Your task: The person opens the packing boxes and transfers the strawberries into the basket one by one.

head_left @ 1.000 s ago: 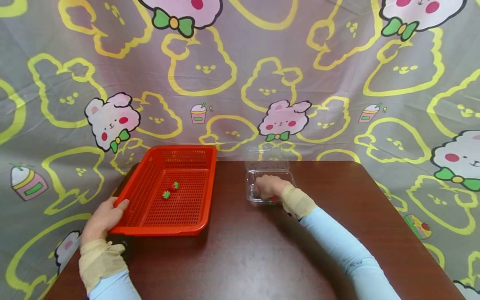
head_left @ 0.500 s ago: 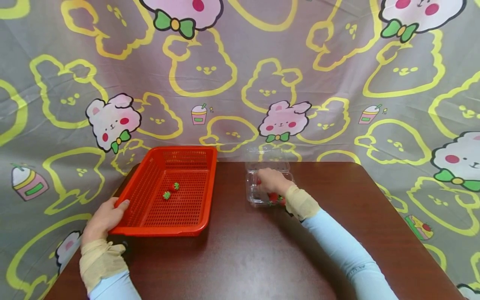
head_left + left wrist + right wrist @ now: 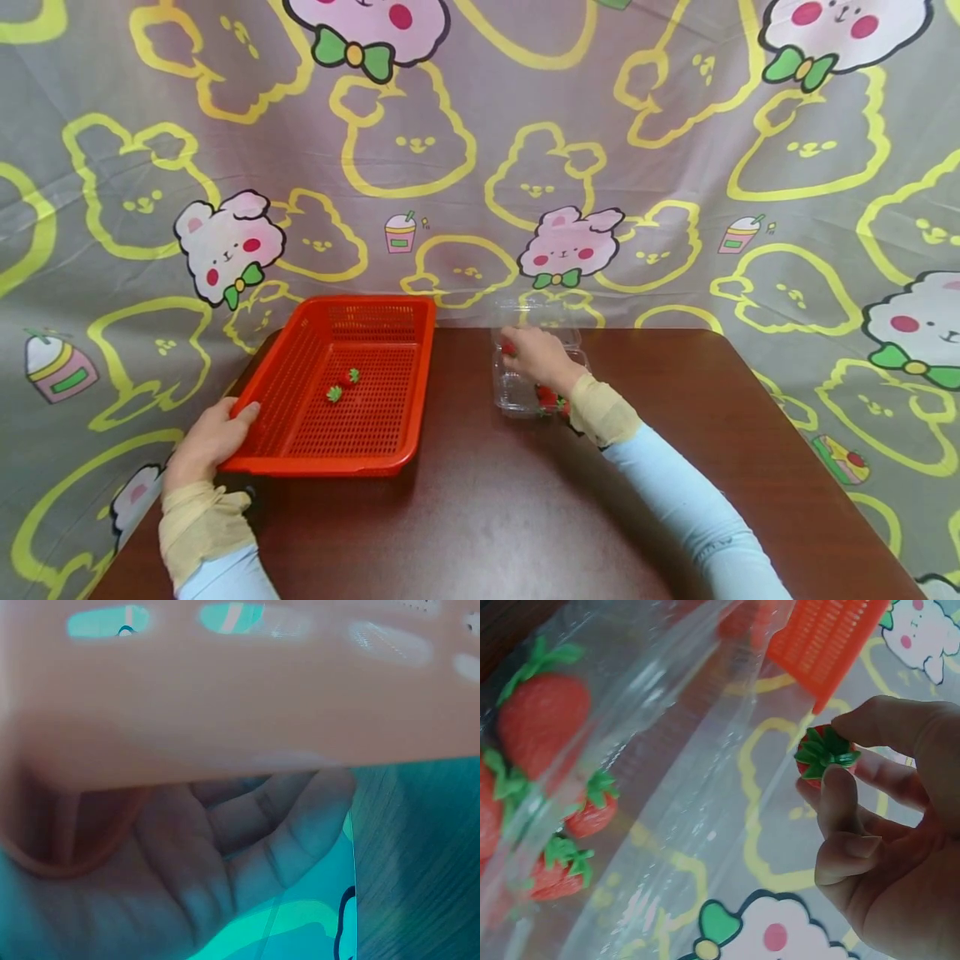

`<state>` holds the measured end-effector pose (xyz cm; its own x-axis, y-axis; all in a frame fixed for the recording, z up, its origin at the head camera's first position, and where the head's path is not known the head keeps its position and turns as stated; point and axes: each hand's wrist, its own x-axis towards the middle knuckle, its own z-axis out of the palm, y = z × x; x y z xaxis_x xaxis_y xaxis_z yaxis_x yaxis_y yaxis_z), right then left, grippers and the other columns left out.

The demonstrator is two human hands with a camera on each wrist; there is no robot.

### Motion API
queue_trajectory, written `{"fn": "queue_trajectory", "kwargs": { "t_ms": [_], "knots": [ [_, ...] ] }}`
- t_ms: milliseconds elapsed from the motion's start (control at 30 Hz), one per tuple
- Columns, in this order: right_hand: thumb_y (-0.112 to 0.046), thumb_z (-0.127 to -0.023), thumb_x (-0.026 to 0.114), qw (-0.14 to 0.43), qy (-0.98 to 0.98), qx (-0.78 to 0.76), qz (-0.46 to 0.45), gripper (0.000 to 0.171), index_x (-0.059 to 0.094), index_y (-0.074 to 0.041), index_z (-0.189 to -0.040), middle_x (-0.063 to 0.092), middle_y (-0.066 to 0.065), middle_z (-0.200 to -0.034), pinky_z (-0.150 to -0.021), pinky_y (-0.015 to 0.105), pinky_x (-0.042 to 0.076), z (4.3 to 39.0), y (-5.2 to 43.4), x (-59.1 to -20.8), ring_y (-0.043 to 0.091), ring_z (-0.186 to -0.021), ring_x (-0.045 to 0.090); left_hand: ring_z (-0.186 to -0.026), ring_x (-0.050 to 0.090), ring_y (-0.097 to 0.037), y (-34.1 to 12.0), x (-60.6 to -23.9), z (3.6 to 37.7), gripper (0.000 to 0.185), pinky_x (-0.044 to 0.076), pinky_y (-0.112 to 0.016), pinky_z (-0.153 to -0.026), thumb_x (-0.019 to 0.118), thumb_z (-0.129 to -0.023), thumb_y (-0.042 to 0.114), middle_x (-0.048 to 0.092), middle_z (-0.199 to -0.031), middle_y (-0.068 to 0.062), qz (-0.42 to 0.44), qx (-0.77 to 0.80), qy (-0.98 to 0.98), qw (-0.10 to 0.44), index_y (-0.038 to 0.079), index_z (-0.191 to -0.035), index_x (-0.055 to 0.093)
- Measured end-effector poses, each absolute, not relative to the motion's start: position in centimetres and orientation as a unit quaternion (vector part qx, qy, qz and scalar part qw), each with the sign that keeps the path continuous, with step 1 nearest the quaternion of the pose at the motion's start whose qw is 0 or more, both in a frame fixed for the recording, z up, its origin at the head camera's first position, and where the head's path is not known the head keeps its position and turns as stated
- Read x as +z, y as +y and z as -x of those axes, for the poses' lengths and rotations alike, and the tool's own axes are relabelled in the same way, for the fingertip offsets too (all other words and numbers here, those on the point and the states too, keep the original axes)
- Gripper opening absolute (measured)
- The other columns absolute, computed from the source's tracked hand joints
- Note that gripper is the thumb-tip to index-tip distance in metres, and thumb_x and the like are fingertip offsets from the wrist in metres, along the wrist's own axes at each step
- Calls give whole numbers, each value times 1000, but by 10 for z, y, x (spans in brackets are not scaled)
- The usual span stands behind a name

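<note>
My right hand [image 3: 542, 357] pinches a strawberry [image 3: 826, 756] between thumb and fingers, just above a clear plastic clamshell box [image 3: 517, 398] whose lid stands raised. Several more strawberries [image 3: 546, 724] lie inside that box. On the left, my left hand [image 3: 212, 439] grips the near left corner of a red plastic basket [image 3: 365, 463], thumb over the rim and the other fingers beneath, as the left wrist view shows. Two strawberries [image 3: 334, 393] with green leaves rest on the basket's perforated floor.
A dark brown wooden table [image 3: 480, 517] bears the basket and the box. Behind it hangs a grey cloth [image 3: 465, 175] printed with cartoon animals. A gap of tabletop separates the basket from the clear box.
From inside the clear box, my right hand has risen and come slightly left, bringing a strawberry up in its fingers. My left hand and the basket stay in place.
</note>
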<state>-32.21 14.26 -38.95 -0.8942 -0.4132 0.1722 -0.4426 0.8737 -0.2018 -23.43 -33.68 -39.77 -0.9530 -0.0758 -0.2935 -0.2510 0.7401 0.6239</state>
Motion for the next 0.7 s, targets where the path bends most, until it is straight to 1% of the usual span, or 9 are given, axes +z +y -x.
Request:
{"fn": "queue_trajectory", "kwargs": {
  "t_ms": [100, 200, 367, 500, 633, 700],
  "knots": [
    [-20, -88, 71, 85, -961, 126, -233, 28, 63, -12, -113, 67, 6, -102, -65, 39, 54, 319, 137, -384, 23, -81, 64, -102, 54, -37, -336, -398, 235, 67, 44, -46, -83, 30, -104, 44, 49, -122, -32, 87, 349, 925, 124, -13, -140, 27],
    [-19, -87, 71, 101, -957, 125, -241, 26, 64, -12, -111, 67, 6, -102, -62, 37, 53, 316, 129, -378, 22, -80, 64, -102, 54, -38, -335, -399, 235, 66, 44, -46, -84, 31, -104, 43, 49, -121, -32, 83, 345, 927, 122, -13, -140, 28],
    [-20, -86, 72, 115, -954, 114, -254, 26, 65, -12, -110, 66, 6, -102, -63, 38, 53, 313, 116, -366, 22, -82, 64, -103, 53, -40, -335, -398, 234, 68, 44, -50, -85, 32, -104, 44, 48, -123, -34, 81, 345, 927, 124, -14, -139, 28],
    [-20, -86, 71, 120, -948, 119, -270, 22, 64, -13, -106, 64, 5, -97, -66, 37, 52, 315, 101, -359, 21, -81, 62, -104, 52, -41, -336, -398, 234, 68, 44, -50, -86, 31, -104, 44, 47, -124, -35, 84, 342, 928, 122, -14, -139, 28],
    [-20, -88, 71, 127, -941, 122, -289, 23, 64, -11, -107, 65, 5, -98, -70, 36, 53, 319, 85, -352, 21, -84, 63, -104, 52, -40, -337, -397, 234, 68, 44, -48, -84, 31, -104, 44, 47, -124, -34, 91, 350, 924, 126, -14, -140, 27],
    [-21, -88, 70, 127, -940, 123, -293, 24, 65, -12, -109, 66, 4, -101, -71, 36, 53, 322, 76, -348, 19, -85, 63, -104, 52, -40, -336, -396, 234, 70, 44, -49, -85, 31, -104, 45, 47, -124, -34, 93, 351, 923, 129, -14, -140, 26]
  ]
}}
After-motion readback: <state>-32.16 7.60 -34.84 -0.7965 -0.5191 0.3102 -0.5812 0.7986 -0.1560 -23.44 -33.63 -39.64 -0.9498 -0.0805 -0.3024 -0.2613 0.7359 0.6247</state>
